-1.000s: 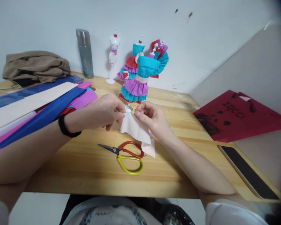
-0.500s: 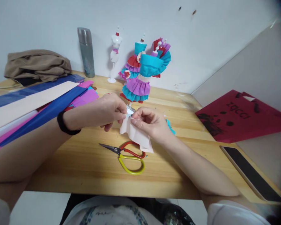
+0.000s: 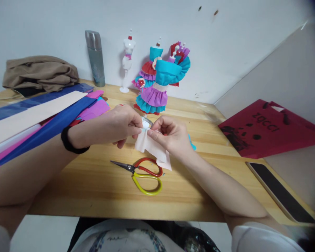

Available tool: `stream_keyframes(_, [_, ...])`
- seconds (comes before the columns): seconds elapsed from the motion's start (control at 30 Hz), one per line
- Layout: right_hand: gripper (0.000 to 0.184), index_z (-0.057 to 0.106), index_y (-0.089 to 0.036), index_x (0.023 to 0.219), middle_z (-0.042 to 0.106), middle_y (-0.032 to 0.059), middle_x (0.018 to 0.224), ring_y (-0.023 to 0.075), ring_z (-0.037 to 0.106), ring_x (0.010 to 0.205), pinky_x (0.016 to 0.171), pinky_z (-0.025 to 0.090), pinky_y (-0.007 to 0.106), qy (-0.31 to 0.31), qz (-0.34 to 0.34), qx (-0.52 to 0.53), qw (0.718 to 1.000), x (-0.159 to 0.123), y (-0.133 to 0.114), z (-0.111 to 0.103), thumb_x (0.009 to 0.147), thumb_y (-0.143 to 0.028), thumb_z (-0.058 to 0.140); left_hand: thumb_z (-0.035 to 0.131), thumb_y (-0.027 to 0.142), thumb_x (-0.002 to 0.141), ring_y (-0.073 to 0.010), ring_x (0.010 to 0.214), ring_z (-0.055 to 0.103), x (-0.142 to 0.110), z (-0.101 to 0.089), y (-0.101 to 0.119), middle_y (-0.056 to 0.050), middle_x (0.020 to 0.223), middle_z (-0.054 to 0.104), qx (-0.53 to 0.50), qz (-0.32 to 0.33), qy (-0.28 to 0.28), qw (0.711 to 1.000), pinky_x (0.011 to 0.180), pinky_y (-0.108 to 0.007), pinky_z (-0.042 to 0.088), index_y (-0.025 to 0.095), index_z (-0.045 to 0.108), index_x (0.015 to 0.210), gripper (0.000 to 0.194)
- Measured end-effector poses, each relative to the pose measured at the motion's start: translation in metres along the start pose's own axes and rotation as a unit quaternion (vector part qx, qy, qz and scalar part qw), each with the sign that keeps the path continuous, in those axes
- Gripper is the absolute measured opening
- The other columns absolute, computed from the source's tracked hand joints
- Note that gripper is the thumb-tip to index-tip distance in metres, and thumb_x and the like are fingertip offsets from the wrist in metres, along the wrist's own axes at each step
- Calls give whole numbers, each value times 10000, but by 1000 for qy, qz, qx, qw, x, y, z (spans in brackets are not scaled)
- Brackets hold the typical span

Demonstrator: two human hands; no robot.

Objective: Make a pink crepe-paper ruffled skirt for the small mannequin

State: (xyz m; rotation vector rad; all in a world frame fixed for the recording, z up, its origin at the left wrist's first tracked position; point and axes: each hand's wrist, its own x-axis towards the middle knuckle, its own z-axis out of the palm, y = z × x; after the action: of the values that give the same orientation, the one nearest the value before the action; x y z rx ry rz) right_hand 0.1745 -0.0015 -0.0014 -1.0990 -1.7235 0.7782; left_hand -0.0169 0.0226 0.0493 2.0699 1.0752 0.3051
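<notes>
Above the middle of the wooden table, my left hand and my right hand meet, both pinched on the top edge of a strip of pale pink crepe paper. The strip hangs down from the fingers, and its lower end lies near the scissors. A black band circles my left wrist. Scissors with one red and one yellow handle lie shut on the table just below the hands. Behind the hands stands a small mannequin in a blue and purple ruffled paper dress.
Long sheets of blue, pink and cream paper lie at the left. At the back stand a steel flask, a bare white mannequin and another dressed one. A brown cloth sits far left. At the right are a red bag and a phone.
My right hand has slid left along the strip until its fingers meet my left hand's. The paper has bunched up and its lower end has lifted a little.
</notes>
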Motion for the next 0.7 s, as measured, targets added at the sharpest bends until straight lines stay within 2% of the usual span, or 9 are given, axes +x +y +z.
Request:
stream_keyframes(0.17, [183, 510, -189, 654, 487, -40, 566, 83, 402, 496, 464, 295, 236, -2, 13, -2, 1000, 0, 1, 0, 706, -248, 674, 473, 180, 778, -95, 285, 435, -2, 0, 2, 40, 345, 458, 22, 16, -22, 999, 324, -170, 308, 164, 557, 628, 173])
stream_keyframes(0.33, [210, 563, -194, 893, 507, -66, 541, 92, 430, 458, 455, 331, 233, -50, 46, 26, 997, 1, 4, -2, 713, -220, 668, 445, 176, 821, -89, 326, 467, -3, 1, 3, 40, 379, 480, 54, 56, -39, 996, 356, -161, 331, 167, 517, 629, 205])
stream_keyframes(0.43, [99, 570, -181, 766, 478, -60, 517, 82, 391, 439, 427, 295, 229, -86, 74, 27, 993, 1, 6, -2, 725, -229, 646, 431, 177, 838, -89, 331, 478, -3, 2, 1, 44, 384, 490, 70, 55, -40, 995, 358, -158, 327, 157, 568, 686, 206])
stream_keyframes(0.5, [104, 553, -177, 698, 464, -56, 518, 76, 372, 441, 420, 274, 225, -86, 75, 24, 993, 1, 7, 0, 718, -230, 640, 445, 176, 826, -99, 332, 494, -2, 2, 0, 48, 375, 487, 83, 51, -40, 994, 360, -162, 334, 150, 598, 726, 184])
stream_keyframes(0.7, [81, 562, -170, 676, 445, -57, 520, 69, 355, 454, 428, 259, 221, -68, 58, 9, 996, 1, 6, 5, 704, -213, 624, 510, 209, 770, -102, 361, 554, -1, 5, 0, 51, 413, 489, 104, 62, -36, 992, 363, -150, 323, 153, 579, 675, 130])
